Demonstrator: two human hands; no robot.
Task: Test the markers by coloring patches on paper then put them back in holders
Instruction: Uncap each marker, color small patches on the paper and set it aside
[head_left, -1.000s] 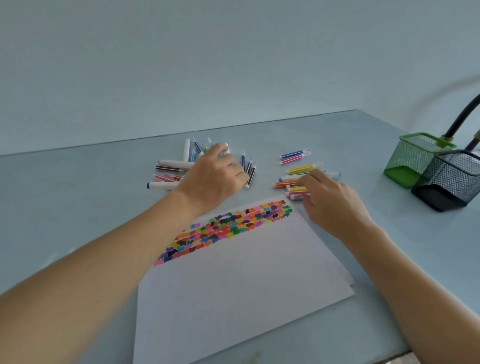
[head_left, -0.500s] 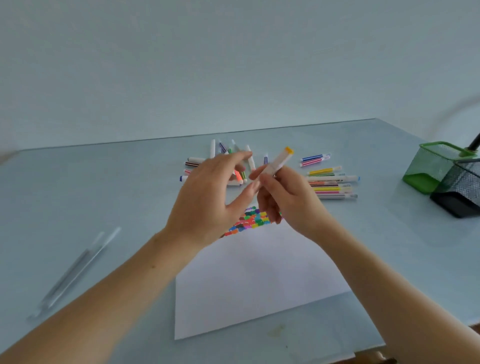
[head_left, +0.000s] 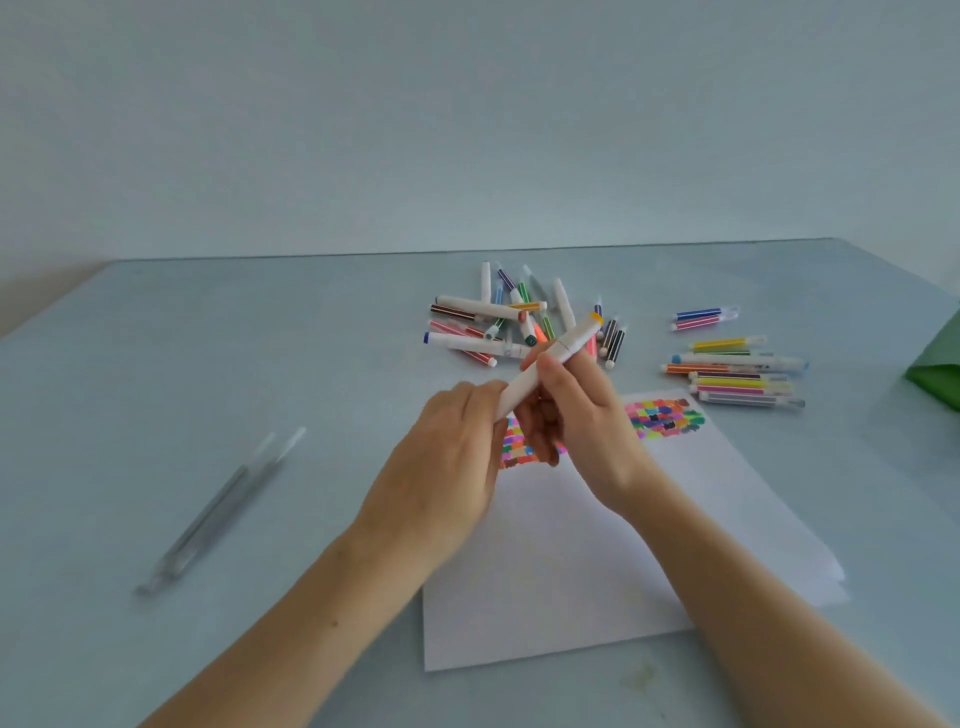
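Markers are the story, and one thick white plastic marker with an orange-yellow end cap (head_left: 550, 364) sits above the paper between both hands. The right hand (head_left: 582, 421) wraps its fingers round the upper barrel, thumb pressed near the cap seam; the left hand (head_left: 447, 467) closes its fingers on the lower end. It looks like the uncapping step, so my call: hold the barrel steady with one hand, pull the cap straight along the axis with the other, no twisting sideways, and keep the tip away from the sleeves. Beneath, the white sheet of paper (head_left: 571, 571) carries a band of small coloured test patches (head_left: 665, 415), partly hidden by the hands. Beyond lies a jumbled heap of capped markers (head_left: 498, 322), and to the right a tidier row of striped slim markers (head_left: 737, 374). A green holder (head_left: 940, 374) peeks in at the right edge, blurred. A clear grey pen (head_left: 218, 509) rests on the pale blue table (head_left: 156, 364), far left. No brand or lettering is legible anywhere.
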